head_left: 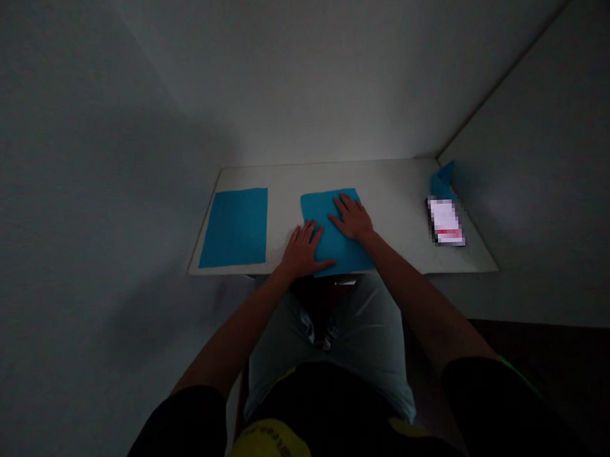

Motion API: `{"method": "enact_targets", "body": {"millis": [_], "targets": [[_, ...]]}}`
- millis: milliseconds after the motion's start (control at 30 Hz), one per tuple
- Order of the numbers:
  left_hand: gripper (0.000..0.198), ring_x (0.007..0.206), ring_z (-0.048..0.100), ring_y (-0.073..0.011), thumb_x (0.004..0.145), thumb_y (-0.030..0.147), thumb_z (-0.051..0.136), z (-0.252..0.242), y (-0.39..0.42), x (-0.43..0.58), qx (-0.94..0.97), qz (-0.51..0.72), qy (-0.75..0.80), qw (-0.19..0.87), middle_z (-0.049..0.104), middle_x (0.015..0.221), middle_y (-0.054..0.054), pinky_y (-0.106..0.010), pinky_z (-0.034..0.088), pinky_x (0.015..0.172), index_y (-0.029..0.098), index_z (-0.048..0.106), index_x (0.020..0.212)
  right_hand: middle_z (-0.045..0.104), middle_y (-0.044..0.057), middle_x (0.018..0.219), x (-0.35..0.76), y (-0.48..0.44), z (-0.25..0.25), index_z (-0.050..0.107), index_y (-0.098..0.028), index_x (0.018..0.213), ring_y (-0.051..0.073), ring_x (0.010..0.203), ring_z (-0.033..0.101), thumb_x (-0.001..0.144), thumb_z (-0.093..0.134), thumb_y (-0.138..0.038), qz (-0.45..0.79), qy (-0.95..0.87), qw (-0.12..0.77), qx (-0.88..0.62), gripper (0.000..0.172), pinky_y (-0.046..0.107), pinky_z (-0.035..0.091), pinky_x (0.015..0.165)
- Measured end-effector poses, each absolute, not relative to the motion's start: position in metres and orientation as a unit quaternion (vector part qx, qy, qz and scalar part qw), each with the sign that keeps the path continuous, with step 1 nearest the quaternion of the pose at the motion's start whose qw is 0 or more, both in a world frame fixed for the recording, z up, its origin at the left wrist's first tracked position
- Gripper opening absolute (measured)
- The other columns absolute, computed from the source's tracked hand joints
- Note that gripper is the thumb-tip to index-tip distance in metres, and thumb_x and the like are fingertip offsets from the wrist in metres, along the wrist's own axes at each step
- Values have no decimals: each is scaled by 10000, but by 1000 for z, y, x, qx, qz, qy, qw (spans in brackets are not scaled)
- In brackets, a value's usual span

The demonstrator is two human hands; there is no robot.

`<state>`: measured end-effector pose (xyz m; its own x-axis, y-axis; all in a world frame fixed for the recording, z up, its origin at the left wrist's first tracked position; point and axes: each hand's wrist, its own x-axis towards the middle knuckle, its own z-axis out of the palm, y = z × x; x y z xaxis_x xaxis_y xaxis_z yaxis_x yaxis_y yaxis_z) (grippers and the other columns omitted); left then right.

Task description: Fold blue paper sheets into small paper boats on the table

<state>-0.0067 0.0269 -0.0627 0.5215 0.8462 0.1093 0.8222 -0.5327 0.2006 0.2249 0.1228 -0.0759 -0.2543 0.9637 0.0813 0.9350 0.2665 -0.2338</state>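
Note:
A blue cloth-like sheet (338,248) lies in front of me on the white table, its near edge at the table's front edge. My left hand (302,250) rests flat on the sheet's left side, fingers spread and pointing away from me. On its upper right part lies my right hand (352,217), palm down with the fingers apart. Parts of the sheet are hidden under both hands. To the left, a second blue sheet (236,227) is spread flat, touched by neither hand.
At the right end of the white table (399,212) lies a phone (445,222) with a lit, blurred screen. Behind it is a crumpled blue piece (443,179) against the wall. Walls rise at the back, left and right. My legs are below the front edge.

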Motion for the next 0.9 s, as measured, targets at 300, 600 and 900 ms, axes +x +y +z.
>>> {"method": "enact_targets", "body": {"millis": [300, 600, 900], "targets": [[1196, 1697, 193, -396, 865, 897, 598, -64, 24, -7, 869, 116, 477, 63, 247, 1804, -236, -575, 160, 1384, 100, 331, 1716, 258, 176, 1809, 237, 144, -77, 249, -74, 1748, 356, 1684, 244, 1105, 257, -615, 43, -782, 92, -614, 840, 641, 86, 1379], [1204, 1695, 205, -390, 844, 894, 628, -67, 25, -5, 867, 116, 480, 70, 279, 1791, -241, -580, 146, 1385, 114, 345, 1716, 366, 41, 1781, 177, 158, -74, 427, -245, 1704, 248, 1671, 301, 1146, 203, -462, 134, -905, 75, -397, 640, 546, 183, 1384], [1213, 1704, 176, -382, 833, 893, 640, -69, 24, -5, 866, 124, 479, 66, 237, 1806, -233, -563, 139, 1390, 107, 354, 1711, 257, 155, 1812, 191, 191, -78, 245, -106, 1757, 333, 1694, 220, 1127, 174, -577, 75, -809, 139, -566, 790, 633, 84, 1378]]}}
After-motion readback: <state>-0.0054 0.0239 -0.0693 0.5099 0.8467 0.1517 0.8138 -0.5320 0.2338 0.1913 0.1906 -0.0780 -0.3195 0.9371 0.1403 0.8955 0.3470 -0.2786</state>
